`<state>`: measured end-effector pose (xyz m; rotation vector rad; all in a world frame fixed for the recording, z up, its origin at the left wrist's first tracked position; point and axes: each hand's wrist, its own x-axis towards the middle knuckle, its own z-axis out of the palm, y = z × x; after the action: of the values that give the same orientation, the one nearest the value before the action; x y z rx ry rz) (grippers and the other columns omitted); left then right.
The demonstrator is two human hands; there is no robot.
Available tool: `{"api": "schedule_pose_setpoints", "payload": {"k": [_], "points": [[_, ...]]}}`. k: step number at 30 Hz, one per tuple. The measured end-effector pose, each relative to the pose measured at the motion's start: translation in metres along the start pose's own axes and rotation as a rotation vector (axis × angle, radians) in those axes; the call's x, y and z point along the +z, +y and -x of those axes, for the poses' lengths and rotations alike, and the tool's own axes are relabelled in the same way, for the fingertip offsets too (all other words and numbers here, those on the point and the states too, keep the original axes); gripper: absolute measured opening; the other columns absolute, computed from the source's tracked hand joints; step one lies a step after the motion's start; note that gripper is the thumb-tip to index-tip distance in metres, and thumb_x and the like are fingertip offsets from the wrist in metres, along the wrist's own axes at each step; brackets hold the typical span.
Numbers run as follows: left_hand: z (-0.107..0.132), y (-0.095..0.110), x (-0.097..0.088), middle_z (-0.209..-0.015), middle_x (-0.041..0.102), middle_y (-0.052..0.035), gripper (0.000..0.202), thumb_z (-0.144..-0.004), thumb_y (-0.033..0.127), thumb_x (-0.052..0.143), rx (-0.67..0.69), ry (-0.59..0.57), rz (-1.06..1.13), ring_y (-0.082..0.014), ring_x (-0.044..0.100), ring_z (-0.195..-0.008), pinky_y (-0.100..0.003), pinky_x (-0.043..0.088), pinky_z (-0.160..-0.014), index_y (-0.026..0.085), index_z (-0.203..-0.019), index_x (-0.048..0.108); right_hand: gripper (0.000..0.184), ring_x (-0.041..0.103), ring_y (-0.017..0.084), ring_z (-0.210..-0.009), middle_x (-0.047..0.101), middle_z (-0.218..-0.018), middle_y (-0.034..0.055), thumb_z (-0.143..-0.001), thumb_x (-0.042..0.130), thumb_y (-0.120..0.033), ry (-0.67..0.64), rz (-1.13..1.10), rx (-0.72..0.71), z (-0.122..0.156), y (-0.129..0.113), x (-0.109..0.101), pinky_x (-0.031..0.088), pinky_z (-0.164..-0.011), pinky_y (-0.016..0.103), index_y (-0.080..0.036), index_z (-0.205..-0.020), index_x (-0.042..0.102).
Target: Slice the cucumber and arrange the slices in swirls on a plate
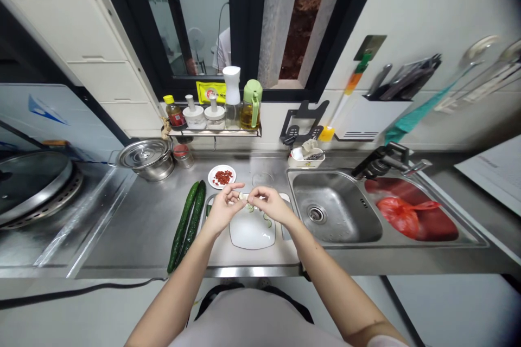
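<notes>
Above a white plate (pixel 252 233), my left hand (pixel 222 210) and my right hand (pixel 271 205) meet at the fingertips. Between them is a small whitish piece (pixel 242 196), which resembles a garlic clove; the fingers partly cover it. Both hands are closed in a pinch, though some left fingers stretch outward. Thin green slices (pixel 267 220) lie on the plate, which rests on a pale cutting board (pixel 220 255). Two whole cucumbers (pixel 188 225) lie side by side left of the board. Just behind my left hand, a small white dish holds chopped red pieces (pixel 223 177).
To the right is a steel sink (pixel 342 211) with a black faucet (pixel 378 161) and a red plastic bag (pixel 401 216). A lidded pot (pixel 148 160) stands at the back left. Seasoning bottles line a wall rack (pixel 220 131). A covered pan (pixel 30 184) sits far left.
</notes>
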<state>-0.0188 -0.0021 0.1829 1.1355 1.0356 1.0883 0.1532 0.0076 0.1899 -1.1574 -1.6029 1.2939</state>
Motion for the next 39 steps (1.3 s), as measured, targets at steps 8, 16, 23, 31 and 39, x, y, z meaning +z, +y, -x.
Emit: {"api": "schedule_pose_setpoints", "payload": {"k": [8, 16, 23, 31, 39], "points": [[0.001, -0.010, 0.006, -0.080, 0.058, -0.0009, 0.041, -0.070, 0.028, 0.070, 0.110, 0.088, -0.219, -0.0080, 0.047, -0.063, -0.018, 0.036, -0.055, 0.016, -0.109, 0.066, 0.013, 0.047, 0.007, -0.053, 0.058, -0.060, -0.0030, -0.070, 0.060, -0.029, 0.004, -0.075, 0.153, -0.005, 0.007, 0.001, 0.037, -0.045, 0.017, -0.017, -0.067, 0.063], [0.000, -0.017, 0.007, -0.077, 0.060, -0.0005, 0.038, -0.075, 0.027, 0.065, 0.143, 0.094, -0.352, -0.0078, 0.047, -0.060, -0.018, 0.035, -0.053, 0.016, -0.110, 0.067, 0.007, 0.053, 0.008, -0.053, 0.060, -0.057, -0.0020, -0.067, 0.057, -0.023, -0.039, -0.116, 0.356, -0.008, 0.004, -0.001, 0.036, -0.040, 0.014, -0.016, -0.066, 0.060], [-0.004, -0.033, 0.008, -0.078, 0.061, -0.0011, 0.035, -0.075, 0.028, 0.065, 0.150, 0.085, -0.329, -0.0091, 0.050, -0.064, -0.019, 0.039, -0.056, 0.016, -0.108, 0.067, 0.008, 0.058, 0.008, -0.052, 0.063, -0.058, -0.0013, -0.072, 0.061, -0.023, -0.070, -0.148, 0.456, -0.010, 0.014, -0.005, 0.035, -0.037, 0.012, -0.016, -0.069, 0.059], [-0.009, -0.061, 0.013, -0.077, 0.062, -0.0004, 0.021, -0.068, 0.024, 0.067, 0.041, 0.134, -0.241, -0.0076, 0.048, -0.061, -0.019, 0.041, -0.060, 0.015, -0.088, 0.065, 0.012, 0.063, 0.010, -0.057, 0.067, -0.064, 0.0003, -0.075, 0.066, -0.024, -0.143, -0.214, 0.546, -0.005, 0.040, -0.021, 0.041, -0.041, 0.013, -0.015, -0.082, 0.062], [-0.020, -0.113, 0.025, -0.069, 0.062, 0.0015, 0.012, -0.068, 0.020, 0.066, -0.114, 0.104, -0.354, -0.0073, 0.049, -0.057, -0.019, 0.042, -0.060, 0.016, -0.079, 0.067, 0.007, 0.047, 0.006, -0.044, 0.056, -0.049, -0.0054, -0.076, 0.057, -0.011, -0.106, 0.144, 0.509, -0.001, 0.077, -0.030, 0.035, -0.044, 0.016, -0.015, -0.077, 0.063]]}}
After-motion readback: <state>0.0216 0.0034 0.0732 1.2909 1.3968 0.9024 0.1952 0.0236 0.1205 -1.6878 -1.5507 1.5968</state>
